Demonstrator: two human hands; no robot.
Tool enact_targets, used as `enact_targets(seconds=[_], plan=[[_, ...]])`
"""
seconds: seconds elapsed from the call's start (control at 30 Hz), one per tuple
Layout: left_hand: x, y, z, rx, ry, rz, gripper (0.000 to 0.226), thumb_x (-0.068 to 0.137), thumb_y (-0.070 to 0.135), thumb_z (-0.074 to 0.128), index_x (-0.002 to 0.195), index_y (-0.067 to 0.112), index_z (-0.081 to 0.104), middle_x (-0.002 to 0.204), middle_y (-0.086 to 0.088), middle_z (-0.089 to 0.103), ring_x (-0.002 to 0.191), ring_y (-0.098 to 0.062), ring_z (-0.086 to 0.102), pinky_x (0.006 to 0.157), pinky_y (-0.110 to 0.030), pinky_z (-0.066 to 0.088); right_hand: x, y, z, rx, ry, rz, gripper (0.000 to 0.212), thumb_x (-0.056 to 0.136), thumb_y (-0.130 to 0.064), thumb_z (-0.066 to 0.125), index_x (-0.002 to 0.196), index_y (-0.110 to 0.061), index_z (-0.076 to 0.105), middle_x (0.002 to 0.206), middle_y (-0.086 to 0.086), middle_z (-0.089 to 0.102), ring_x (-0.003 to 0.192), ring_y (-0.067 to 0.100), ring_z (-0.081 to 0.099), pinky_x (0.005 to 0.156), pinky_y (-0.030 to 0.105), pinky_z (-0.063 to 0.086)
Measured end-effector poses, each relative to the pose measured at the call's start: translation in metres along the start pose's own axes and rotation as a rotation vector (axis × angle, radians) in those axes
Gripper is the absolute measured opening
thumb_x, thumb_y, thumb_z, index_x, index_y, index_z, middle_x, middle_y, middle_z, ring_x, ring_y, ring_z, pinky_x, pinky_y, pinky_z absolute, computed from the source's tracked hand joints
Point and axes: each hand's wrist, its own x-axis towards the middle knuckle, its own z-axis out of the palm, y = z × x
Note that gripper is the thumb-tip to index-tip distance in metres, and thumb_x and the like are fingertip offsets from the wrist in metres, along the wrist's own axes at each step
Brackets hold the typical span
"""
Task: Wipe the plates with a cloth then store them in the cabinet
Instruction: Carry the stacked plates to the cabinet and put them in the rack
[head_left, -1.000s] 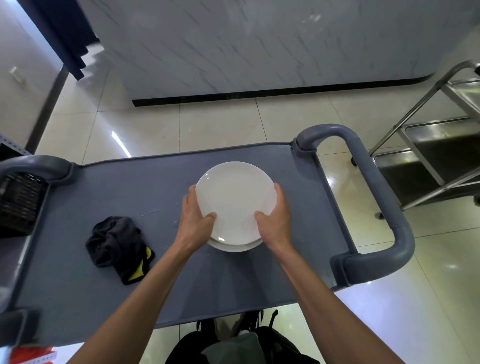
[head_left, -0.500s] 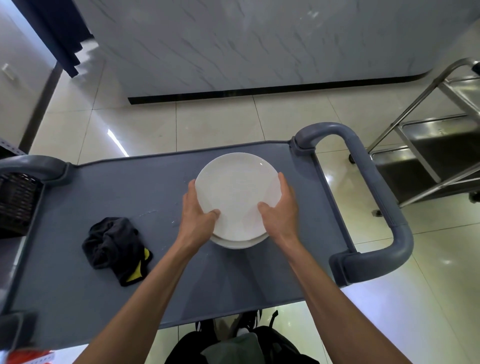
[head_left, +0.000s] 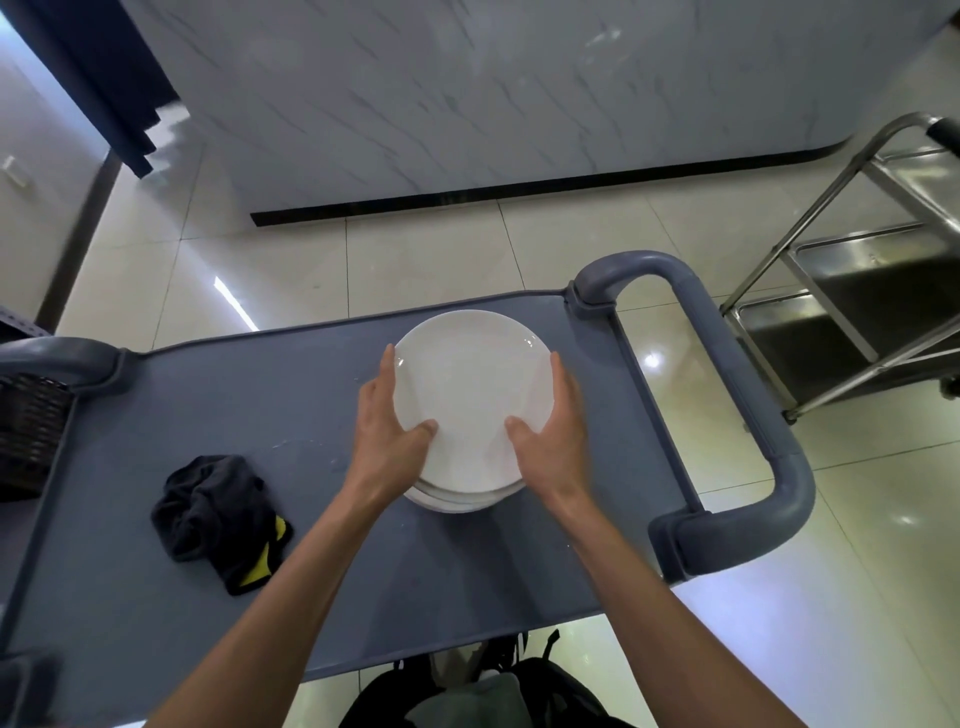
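Two bare hands grip a small stack of round white ceramic plates (head_left: 470, 395) from opposite sides, over the right half of a grey plastic cart top (head_left: 260, 405). On the left hand (head_left: 387, 431) the thumb lies across the top plate's face and the fingers, pressed together, run along its left rim. The right hand (head_left: 550, 431) mirrors this on the right rim, thumb on the face, fingers curving down past the edge. Whether the stack touches the cart surface cannot be told. Well left of the plates lies a crumpled dark grey cloth with a yellow edge (head_left: 218, 519). A stainless steel trolley (head_left: 857, 291) stands on the floor to the right. No writing is readable.
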Motion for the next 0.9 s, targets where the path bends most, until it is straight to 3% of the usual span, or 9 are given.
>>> enact_targets(seconds=[0.13,0.3,0.57,0.9], plan=[[-0.002,0.003,0.006,0.040,0.002,0.028,0.097,0.087,0.007,0.067,0.159,0.040,0.012,0.152,0.005,0.030,0.121,-0.002,0.031,0.104,-0.026,0.028,-0.002,0.004,-0.004,0.018,0.023,-0.010,0.087,0.084,-0.006,0.068,0.156,-0.027,0.025,0.157,-0.007,0.032,0.134,0.000,0.031,0.111,0.021,0.027],[-0.006,0.003,0.011,0.051,0.001,0.050,0.096,0.087,0.011,0.069,0.159,0.039,0.012,0.153,0.009,0.028,0.123,-0.001,0.031,0.107,-0.029,0.031,-0.009,0.004,-0.009,0.000,0.068,-0.029,0.087,0.083,-0.009,0.071,0.155,-0.027,0.026,0.156,-0.009,0.030,0.136,0.004,0.030,0.113,0.027,0.031],[-0.006,0.017,0.016,0.043,-0.109,0.194,0.096,0.086,0.010,0.070,0.158,0.039,0.015,0.156,0.011,0.025,0.126,-0.001,0.028,0.108,-0.030,0.029,-0.036,0.002,-0.020,-0.016,0.224,0.018,0.087,0.085,-0.019,0.073,0.152,-0.038,0.021,0.152,-0.020,0.028,0.128,-0.003,0.028,0.098,0.017,0.031],[-0.028,0.044,0.045,0.081,-0.406,0.412,0.083,0.088,0.019,0.070,0.156,0.037,0.024,0.154,0.010,0.028,0.122,-0.001,0.030,0.102,-0.027,0.029,-0.094,0.006,-0.061,-0.046,0.544,0.152,0.084,0.088,-0.022,0.073,0.153,-0.034,0.022,0.155,-0.016,0.027,0.139,0.011,0.030,0.113,0.041,0.040]])
